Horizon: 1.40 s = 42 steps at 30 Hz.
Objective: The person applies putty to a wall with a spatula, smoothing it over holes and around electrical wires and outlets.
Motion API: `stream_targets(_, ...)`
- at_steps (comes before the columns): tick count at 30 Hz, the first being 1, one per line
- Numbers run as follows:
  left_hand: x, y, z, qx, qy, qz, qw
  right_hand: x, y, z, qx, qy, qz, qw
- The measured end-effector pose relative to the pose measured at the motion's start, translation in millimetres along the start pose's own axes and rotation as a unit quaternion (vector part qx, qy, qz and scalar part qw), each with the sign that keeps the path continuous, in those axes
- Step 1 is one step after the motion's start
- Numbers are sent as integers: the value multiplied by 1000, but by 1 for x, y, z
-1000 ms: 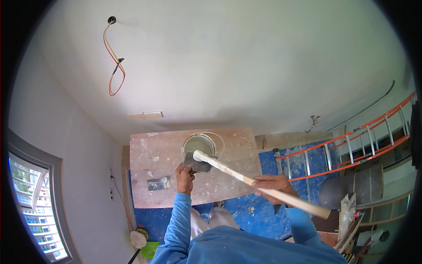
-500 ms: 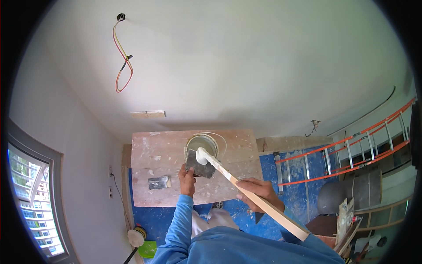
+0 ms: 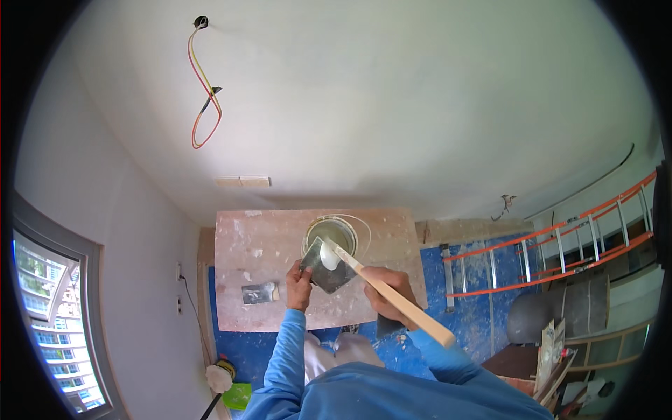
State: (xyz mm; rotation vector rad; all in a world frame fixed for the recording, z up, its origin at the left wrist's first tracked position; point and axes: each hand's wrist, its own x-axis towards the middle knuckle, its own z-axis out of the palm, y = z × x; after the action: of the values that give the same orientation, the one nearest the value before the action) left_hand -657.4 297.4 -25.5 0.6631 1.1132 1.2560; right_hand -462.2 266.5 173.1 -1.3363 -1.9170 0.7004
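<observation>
My left hand [image 3: 299,287] grips a dark, flat scraper blade [image 3: 334,280] by its left edge, held tilted at the near rim of a bucket [image 3: 350,232]. White putty [image 3: 328,257] sits in a lump on the blade. In my right hand [image 3: 389,294] is a long wooden stick [image 3: 400,305]; its whitened tip touches or lies close beside the putty. A second dark blade [image 3: 388,325] shows below my right hand, apparently held in the same grip. Left of my left hand, another scraper [image 3: 259,292] lies on the table, smeared white.
The putty-spotted wooden table [image 3: 241,262] stands against the white wall. To the right, an orange ladder [image 3: 553,245] lies over blue floor sheeting [image 3: 476,280], with wood scraps [image 3: 549,357] nearer me. Loose wires [image 3: 208,91] hang from the wall. A window [image 3: 59,322] is at left.
The stick's tip has slid down and right across the blade, leaving the putty lump there. My right hand has drawn inward and the stick points more steeply. My left hand still holds the blade.
</observation>
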Motion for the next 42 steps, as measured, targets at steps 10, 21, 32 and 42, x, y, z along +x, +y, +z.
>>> stream_targets(10,39,97,-14,287,-47,204,935,7,105,14,11,4,177,984)
stream_targets(21,18,156,16,422,-87,488,759,-278,183,27,678,89,502,529)
stream_targets(32,-49,100,59,-181,107,255,944,-419,175,53,291,337,670,594)
stream_targets(42,-166,80,208,-154,-123,243,950,-575,187,-124,541,173,489,662)
